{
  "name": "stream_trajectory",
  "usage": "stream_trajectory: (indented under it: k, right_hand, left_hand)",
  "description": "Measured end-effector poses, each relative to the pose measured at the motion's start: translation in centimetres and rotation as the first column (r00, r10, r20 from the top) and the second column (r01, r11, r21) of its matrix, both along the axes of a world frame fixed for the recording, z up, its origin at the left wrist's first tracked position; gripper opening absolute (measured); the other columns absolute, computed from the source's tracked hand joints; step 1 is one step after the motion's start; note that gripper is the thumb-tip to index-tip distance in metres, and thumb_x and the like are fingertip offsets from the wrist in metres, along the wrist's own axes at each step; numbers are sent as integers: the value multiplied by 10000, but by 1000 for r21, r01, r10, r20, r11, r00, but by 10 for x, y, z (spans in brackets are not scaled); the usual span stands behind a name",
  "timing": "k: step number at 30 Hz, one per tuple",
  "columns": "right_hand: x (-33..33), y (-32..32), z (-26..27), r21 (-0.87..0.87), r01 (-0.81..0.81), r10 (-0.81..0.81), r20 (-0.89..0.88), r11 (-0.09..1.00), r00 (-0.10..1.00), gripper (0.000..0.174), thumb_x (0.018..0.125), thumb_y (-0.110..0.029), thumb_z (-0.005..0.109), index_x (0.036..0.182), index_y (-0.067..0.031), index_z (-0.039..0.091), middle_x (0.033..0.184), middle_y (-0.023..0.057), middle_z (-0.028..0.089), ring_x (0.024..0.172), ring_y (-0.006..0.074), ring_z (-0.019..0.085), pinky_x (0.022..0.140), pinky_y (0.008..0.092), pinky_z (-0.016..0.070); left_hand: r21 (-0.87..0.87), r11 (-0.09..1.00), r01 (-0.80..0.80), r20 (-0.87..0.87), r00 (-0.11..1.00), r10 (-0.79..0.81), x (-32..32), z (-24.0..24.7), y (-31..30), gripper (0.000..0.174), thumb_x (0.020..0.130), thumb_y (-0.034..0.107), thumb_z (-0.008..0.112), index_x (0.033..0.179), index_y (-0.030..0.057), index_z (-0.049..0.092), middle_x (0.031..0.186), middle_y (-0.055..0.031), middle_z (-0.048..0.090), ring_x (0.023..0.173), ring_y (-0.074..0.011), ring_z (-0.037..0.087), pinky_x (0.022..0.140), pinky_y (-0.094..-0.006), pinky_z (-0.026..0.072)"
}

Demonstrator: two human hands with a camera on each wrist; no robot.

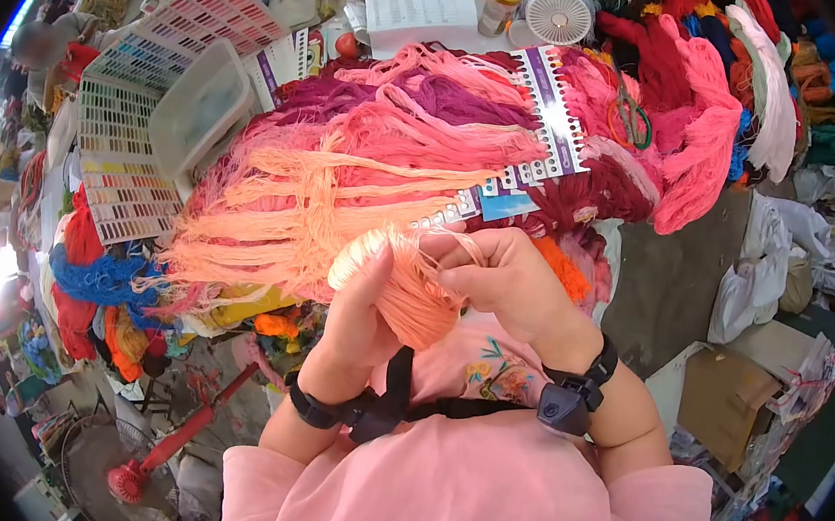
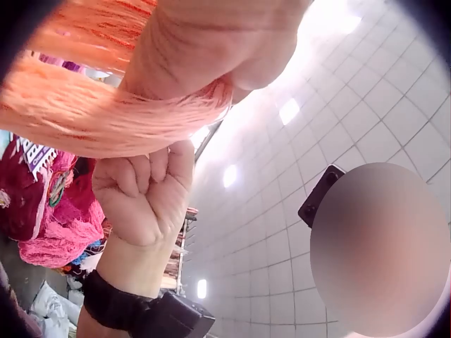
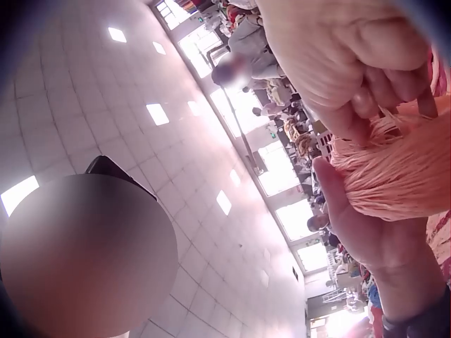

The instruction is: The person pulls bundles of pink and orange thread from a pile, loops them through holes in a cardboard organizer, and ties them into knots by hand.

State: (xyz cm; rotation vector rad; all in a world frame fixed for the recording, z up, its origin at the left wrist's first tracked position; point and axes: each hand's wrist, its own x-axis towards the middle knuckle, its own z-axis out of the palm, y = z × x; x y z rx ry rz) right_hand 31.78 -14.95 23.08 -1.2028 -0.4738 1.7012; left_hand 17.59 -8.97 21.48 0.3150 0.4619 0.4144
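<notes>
Skein of peach thread [image 1: 423, 311] gripped in L hand [image 1: 356, 320], R hand [image 1: 511, 280] pinching its strands, yarn pile [image 1: 398, 148] behind.

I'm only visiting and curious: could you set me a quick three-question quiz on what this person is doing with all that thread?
1. True or false: the left hand and the right hand both hold the peach thread bundle.
2. What colour is the person's top? A blue, B pink, C green.
3. Fill in: the colour shade charts lie on the person's ____ side.

Key: 1 true; 2 B; 3 left.
</notes>
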Motion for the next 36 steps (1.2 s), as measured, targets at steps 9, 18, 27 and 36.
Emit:
stream_trajectory:
  k: [9,18,27,36]
  right_hand:
    - [3,-5,-10,-42,162,-167,-325,986,931,37,689,-28,553,723,-31,566,586,-45,472,417,1,303,369,150,204]
    - [7,-6,-7,3,102,-95,-326,995,940,69,701,-57,543,759,-32,569,616,-48,488,475,1,350,429,149,250]
    - [2,-7,-11,55,110,-103,-111,992,988,88,711,-31,569,798,-25,579,627,-24,507,440,7,344,387,164,214]
    - [4,-9,-3,-82,131,-152,-343,988,927,118,784,-115,519,852,-27,560,618,-48,486,468,1,337,417,162,243]
  left_hand:
    - [91,991,-100,-194,974,116,-3,-4,-7,262,808,101,471,1040,-22,467,954,-107,540,846,-176,543,736,-294,443]
    - [38,998,-44,-135,990,49,-5,-6,-5,215,796,72,497,998,-1,486,925,-99,547,840,-181,546,735,-295,442]
    - [29,998,-64,-191,979,69,-4,-1,-6,212,799,103,502,981,-6,494,928,-104,552,843,-191,548,742,-300,440]
    - [8,1000,-22,-14,1000,22,-5,-4,-12,466,851,272,384,1187,-48,338,1148,-131,434,1005,-202,460,871,-329,354]
